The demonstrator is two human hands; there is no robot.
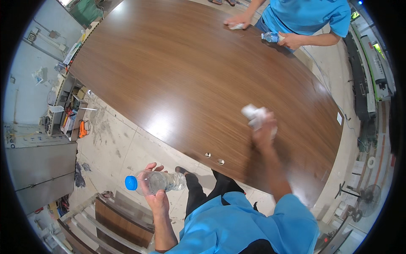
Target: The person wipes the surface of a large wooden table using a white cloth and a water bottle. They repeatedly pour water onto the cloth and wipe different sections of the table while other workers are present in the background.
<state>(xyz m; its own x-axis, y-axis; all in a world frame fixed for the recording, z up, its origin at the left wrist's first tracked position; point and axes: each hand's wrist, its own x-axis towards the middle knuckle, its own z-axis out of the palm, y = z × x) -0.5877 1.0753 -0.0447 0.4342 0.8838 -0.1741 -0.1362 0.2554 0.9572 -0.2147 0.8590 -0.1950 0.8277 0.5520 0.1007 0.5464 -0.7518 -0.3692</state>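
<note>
A large brown wood-grain table top (186, 76) spreads out in front of me. My right hand (264, 128) is closed on a white cloth (253, 113) over the near right part of the surface; both are smeared by motion. Off the table's near edge, my left hand (157, 203) grips a clear plastic bottle (163, 181) with a blue cap (131, 183). The bottle lies nearly sideways and holds some clear liquid. Two small round metal fittings (220, 161) sit near the table's front edge.
Across the table a person in a blue shirt (304, 15) presses a white cloth (237, 26) on the top and holds a small bottle (270, 37). Cluttered shelves (69, 114) stand at left, slatted boards (105, 228) at lower left, a fan (370, 194) at right.
</note>
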